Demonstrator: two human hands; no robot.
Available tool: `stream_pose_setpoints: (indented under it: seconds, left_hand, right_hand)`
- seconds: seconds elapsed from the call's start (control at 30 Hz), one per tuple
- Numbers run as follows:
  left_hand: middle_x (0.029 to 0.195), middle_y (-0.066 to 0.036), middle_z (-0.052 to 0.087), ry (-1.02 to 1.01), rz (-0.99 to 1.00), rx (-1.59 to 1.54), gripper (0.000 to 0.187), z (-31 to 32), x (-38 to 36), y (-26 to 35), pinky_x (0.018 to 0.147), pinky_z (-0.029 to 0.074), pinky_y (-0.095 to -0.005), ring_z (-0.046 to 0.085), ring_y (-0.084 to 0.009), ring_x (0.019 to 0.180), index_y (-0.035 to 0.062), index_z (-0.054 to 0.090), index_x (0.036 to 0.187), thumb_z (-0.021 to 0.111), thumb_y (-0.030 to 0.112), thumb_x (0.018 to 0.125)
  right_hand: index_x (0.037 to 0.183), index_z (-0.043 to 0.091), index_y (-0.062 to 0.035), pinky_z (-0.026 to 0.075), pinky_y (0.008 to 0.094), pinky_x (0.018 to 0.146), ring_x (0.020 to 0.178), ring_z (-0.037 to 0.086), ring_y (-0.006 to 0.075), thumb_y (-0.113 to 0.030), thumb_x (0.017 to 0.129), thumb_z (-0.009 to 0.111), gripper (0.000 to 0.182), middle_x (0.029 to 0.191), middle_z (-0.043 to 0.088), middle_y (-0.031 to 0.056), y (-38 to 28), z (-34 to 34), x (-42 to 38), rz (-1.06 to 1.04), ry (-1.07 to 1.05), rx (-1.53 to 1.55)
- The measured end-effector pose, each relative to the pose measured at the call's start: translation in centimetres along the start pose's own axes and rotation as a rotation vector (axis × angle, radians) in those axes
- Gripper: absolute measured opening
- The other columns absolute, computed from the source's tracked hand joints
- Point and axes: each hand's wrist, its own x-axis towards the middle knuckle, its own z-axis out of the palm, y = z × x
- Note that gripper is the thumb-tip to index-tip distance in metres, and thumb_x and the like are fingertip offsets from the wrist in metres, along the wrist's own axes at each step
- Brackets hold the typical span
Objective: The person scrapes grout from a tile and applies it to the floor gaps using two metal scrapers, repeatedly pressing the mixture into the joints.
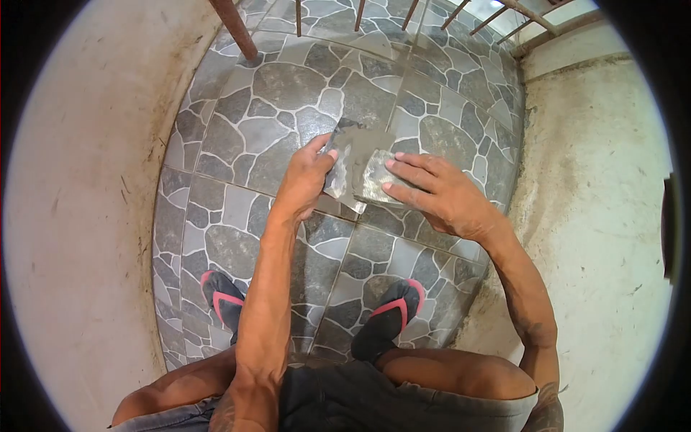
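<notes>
Left hand [306, 180] pinches grey-smeared trowel blade [353, 162], right hand [439, 194] flat on mortar lump [374, 180]; tiled floor [237, 237] joints look mostly unfilled.

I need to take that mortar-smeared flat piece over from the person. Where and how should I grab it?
Probably by its free far edge, coming from above and beyond. The flat piece is thin and held tilted over the stone-pattern floor: the left hand pinches its left edge, the right hand presses fingers on its wet, shiny near-right face, so avoid that side.
</notes>
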Motion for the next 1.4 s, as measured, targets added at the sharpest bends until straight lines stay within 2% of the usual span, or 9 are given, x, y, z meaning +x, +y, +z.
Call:
stream_pose_setpoints:
  seconds: [0.13, 0.33, 0.47, 0.67, 0.77, 0.97, 1.07, 1.23, 1.4]
  left_hand:
    - [0.117, -0.011, 0.063, 0.081, -0.049, -0.029, 0.046, -1.7, 0.0, -0.2, 0.083, 0.056, -0.0309, 0.065, -0.0161, 0.097, -0.0037, 0.041, 0.141, 0.049, 0.010, 0.099]
    - [0.114, -0.009, 0.064, 0.219, -0.071, 0.079, 0.046, -3.4, 0.5, 1.1, 0.070, 0.060, -0.0310, 0.066, -0.0138, 0.090, 0.0015, 0.040, 0.144, 0.048, 0.012, 0.100]
    - [0.115, -0.008, 0.064, 0.249, -0.074, 0.186, 0.048, -5.0, 1.7, -0.6, 0.066, 0.060, -0.0340, 0.067, -0.0147, 0.088, 0.0041, 0.038, 0.147, 0.047, 0.014, 0.101]
    - [0.117, -0.009, 0.064, 0.300, -0.106, 0.256, 0.050, -5.2, 2.6, -1.3, 0.065, 0.059, -0.0341, 0.066, -0.0162, 0.091, 0.0070, 0.035, 0.150, 0.045, 0.016, 0.102]
    - [0.119, -0.010, 0.063, 0.294, -0.119, 0.258, 0.050, -5.5, 2.7, -1.0, 0.066, 0.059, -0.0351, 0.066, -0.0174, 0.093, 0.0067, 0.034, 0.150, 0.045, 0.016, 0.102]
    - [0.121, -0.011, 0.062, 0.397, 0.058, 0.491, 0.049, -3.0, -0.1, 3.5, 0.067, 0.056, -0.0301, 0.065, -0.0162, 0.095, 0.0021, 0.041, 0.146, 0.049, 0.020, 0.101]
    - [0.122, -0.011, 0.061, 0.428, 0.248, 0.686, 0.051, -4.2, -0.3, 4.8, 0.071, 0.053, -0.0270, 0.064, -0.0162, 0.099, 0.0017, 0.043, 0.145, 0.051, 0.023, 0.100]
    - [0.125, -0.013, 0.061, 0.476, 0.129, 0.419, 0.052, -5.0, -0.7, 5.6, 0.088, 0.050, -0.0325, 0.063, -0.0196, 0.102, 0.0025, 0.044, 0.145, 0.052, 0.024, 0.099]
    - [0.115, -0.011, 0.064, 0.667, 0.184, 0.131, 0.047, -8.5, -0.5, 0.6, 0.082, 0.052, -0.0300, 0.063, -0.0181, 0.102, 0.0002, 0.046, 0.141, 0.050, 0.019, 0.099]
  right_hand:
    - [0.131, 0.057, -0.0138, 0.046, 0.0429, 0.100, 0.126, 0.051, 0.0343, 0.000, 0.065, 0.072, 0.069, 0.135, 0.056, 0.0126, 1.3, -0.1, -1.9, 0.090, -0.110, -0.026]
    - [0.137, 0.048, -0.0011, 0.053, 0.0352, 0.078, 0.105, 0.065, 0.0353, -0.021, 0.093, 0.063, 0.050, 0.122, 0.063, 0.0198, 3.3, 4.8, -6.7, 0.850, 0.354, 1.291]
    - [0.140, 0.042, 0.0023, 0.052, 0.0369, 0.069, 0.108, 0.063, 0.0425, -0.048, 0.101, 0.044, 0.063, 0.127, 0.060, 0.0221, 2.7, 6.5, -6.1, 0.714, 0.610, 2.004]
    - [0.141, 0.041, 0.0033, 0.052, 0.0427, 0.078, 0.118, 0.057, 0.0453, -0.045, 0.100, 0.049, 0.064, 0.133, 0.056, 0.0239, 2.7, 8.5, -5.8, 0.591, 0.637, 2.349]
    - [0.144, 0.040, 0.0002, 0.052, 0.0410, 0.084, 0.119, 0.057, 0.0395, -0.040, 0.097, 0.057, 0.064, 0.130, 0.058, 0.0236, 2.5, 8.4, -5.4, 0.653, 0.515, 2.194]
    - [0.141, 0.048, -0.0048, 0.050, 0.0359, 0.091, 0.112, 0.060, 0.0235, -0.034, 0.089, 0.069, 0.063, 0.123, 0.062, 0.0209, 3.5, 5.2, -4.4, 0.895, 0.097, 1.140]
    - [0.130, 0.055, -0.0005, 0.051, 0.0423, 0.092, 0.110, 0.061, 0.0346, -0.025, 0.083, 0.071, 0.056, 0.122, 0.060, 0.0213, -1.1, -0.3, -2.3, 0.696, 0.013, 0.342]
    - [0.122, 0.059, 0.0032, 0.051, 0.0453, 0.086, 0.104, 0.060, 0.0388, -0.023, 0.081, 0.067, 0.049, 0.108, 0.060, 0.0253, -8.8, -9.1, 1.3, 0.390, 0.178, 0.184]
    - [0.120, 0.060, 0.0033, 0.051, 0.0478, 0.084, 0.103, 0.061, 0.0382, -0.021, 0.080, 0.067, 0.047, 0.103, 0.063, 0.0256, -13.2, -11.4, 6.3, 0.450, 0.154, -0.221]
